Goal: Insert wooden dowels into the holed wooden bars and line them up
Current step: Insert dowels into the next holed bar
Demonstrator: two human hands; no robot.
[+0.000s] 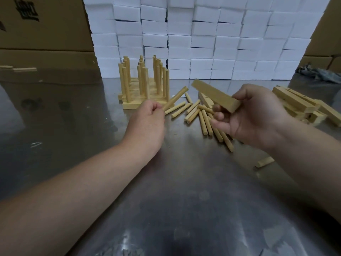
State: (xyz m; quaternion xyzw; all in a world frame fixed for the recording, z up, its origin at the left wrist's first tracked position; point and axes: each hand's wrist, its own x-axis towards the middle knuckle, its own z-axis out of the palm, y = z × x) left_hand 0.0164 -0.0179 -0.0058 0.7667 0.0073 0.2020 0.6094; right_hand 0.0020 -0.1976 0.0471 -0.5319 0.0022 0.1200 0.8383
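My left hand (150,117) pinches one wooden dowel (176,97), which slants up and to the right above the table. My right hand (249,115) grips a wooden bar (214,95) by its near end, and the bar points up and left. Between the hands lie several loose dowels (204,119) on the metal table. Behind my left hand stands a row of finished bars (142,97) with upright dowels in them. One more holed bar (206,99) lies under the held bar.
A pile of holed bars (299,106) lies at the right. A small wood offcut (264,161) lies near my right forearm. White foam blocks (203,43) are stacked at the back, cardboard boxes (42,34) to the left and right. The steel table (184,191) is shiny.
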